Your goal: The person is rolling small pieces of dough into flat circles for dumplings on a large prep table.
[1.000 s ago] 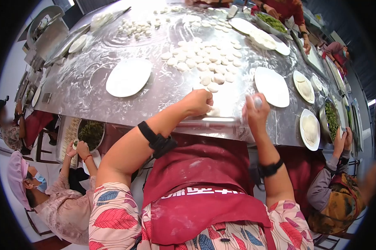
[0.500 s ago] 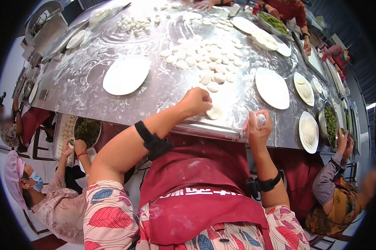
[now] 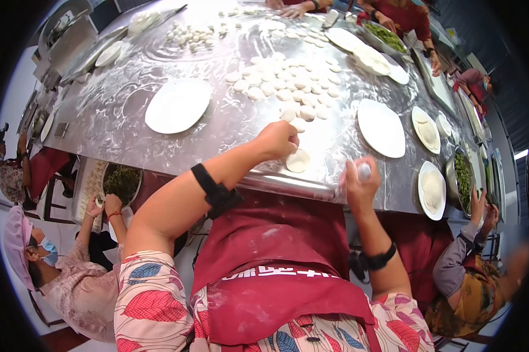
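Observation:
My left hand (image 3: 279,141) is closed, with its fingertips pinched at the upper left edge of a flat round dough wrapper (image 3: 298,161). That wrapper lies on the floured metal table near its front edge. To the right, my right hand (image 3: 361,180) is closed around a pale rolling pin (image 3: 364,171), of which only a rounded end shows; the hand is a little blurred. Just beyond my left hand, several small flattened dough pieces (image 3: 285,94) lie spread over the table.
White plates stand left (image 3: 178,107) and right (image 3: 381,128), with a plate of wrappers (image 3: 431,190) farther right. Bowls of green filling (image 3: 463,182) are at the sides. Co-workers sit left (image 3: 71,264) and right (image 3: 464,264); others work across the metal table (image 3: 112,129).
The dough wrapper has shifted slightly left and down, and more of its round face shows. My right hand has moved a little and blurred. My left hand stays at nearly the same spot.

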Demonstrator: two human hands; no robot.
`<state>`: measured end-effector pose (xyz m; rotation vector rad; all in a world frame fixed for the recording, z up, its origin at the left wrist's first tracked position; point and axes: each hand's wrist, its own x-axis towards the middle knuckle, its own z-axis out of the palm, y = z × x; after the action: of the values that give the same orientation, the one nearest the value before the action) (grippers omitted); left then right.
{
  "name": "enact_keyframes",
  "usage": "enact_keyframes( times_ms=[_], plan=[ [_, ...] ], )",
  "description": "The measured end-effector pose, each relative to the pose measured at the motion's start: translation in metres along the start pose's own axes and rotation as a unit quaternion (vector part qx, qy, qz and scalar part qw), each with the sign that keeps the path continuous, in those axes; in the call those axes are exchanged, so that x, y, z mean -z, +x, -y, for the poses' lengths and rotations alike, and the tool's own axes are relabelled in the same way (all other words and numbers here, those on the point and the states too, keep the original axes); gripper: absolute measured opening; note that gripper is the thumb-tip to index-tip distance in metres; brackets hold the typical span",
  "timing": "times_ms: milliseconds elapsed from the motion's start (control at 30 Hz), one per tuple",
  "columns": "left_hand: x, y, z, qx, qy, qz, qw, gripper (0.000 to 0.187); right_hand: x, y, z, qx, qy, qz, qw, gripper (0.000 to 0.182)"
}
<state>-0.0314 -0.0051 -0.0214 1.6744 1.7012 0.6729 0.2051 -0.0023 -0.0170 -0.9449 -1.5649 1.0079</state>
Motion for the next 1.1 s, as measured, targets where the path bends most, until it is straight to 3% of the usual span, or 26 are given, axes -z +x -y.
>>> enact_keyframes(
  times_ms=[67, 267, 433, 567, 700, 800, 900, 1033, 1067, 1100],
  plan=[
    [0.001, 0.001, 0.009, 0.076, -0.185, 0.039, 0.979, 0.007, 0.002, -0.007, -0.005, 0.023, 0.036, 0.001, 0.999, 0.016],
    [-0.001, -0.002, -0.002, -0.016, 0.041, -0.008, 0.999, 0.015, -0.021, 0.053, -0.02, 0.059, -0.043, 0.002, 0.997, 0.016],
    [-0.009, -0.004, -0.027, -0.083, 0.119, 0.049, 0.988, 0.017, -0.006, 0.017, -0.005, 0.005, -0.016, 0.001, 1.0, 0.017],
    [-0.016, 0.017, -0.05, -0.136, 0.015, 0.075, 0.988, 0.018, 0.003, -0.01, -0.004, 0.041, 0.034, 0.012, 0.999, 0.017],
    [-0.034, 0.038, -0.05, -0.074, 0.078, 0.08, 0.991, 0.02, 0.004, -0.011, 0.0, 0.049, 0.014, 0.009, 0.999, 0.017],
    [-0.021, 0.031, -0.047, -0.071, 0.044, 0.098, 0.992, 0.021, 0.003, -0.014, -0.003, 0.054, 0.017, 0.01, 0.998, 0.016],
    [-0.008, 0.014, -0.035, 0.024, -0.063, 0.151, 0.986, 0.023, 0.004, -0.015, -0.003, 0.05, 0.029, 0.011, 0.998, 0.016],
    [-0.024, 0.007, -0.027, -0.006, -0.049, 0.122, 0.991, 0.023, 0.002, -0.01, -0.001, 0.044, 0.012, 0.009, 0.999, 0.016],
    [-0.029, 0.008, -0.032, -0.06, -0.055, 0.084, 0.993, 0.021, 0.001, -0.009, 0.0, 0.042, 0.007, 0.009, 0.999, 0.016],
    [-0.033, 0.013, -0.037, -0.056, -0.028, 0.065, 0.996, 0.02, 0.001, -0.009, 0.001, 0.038, 0.012, 0.009, 0.999, 0.016]
  ],
)
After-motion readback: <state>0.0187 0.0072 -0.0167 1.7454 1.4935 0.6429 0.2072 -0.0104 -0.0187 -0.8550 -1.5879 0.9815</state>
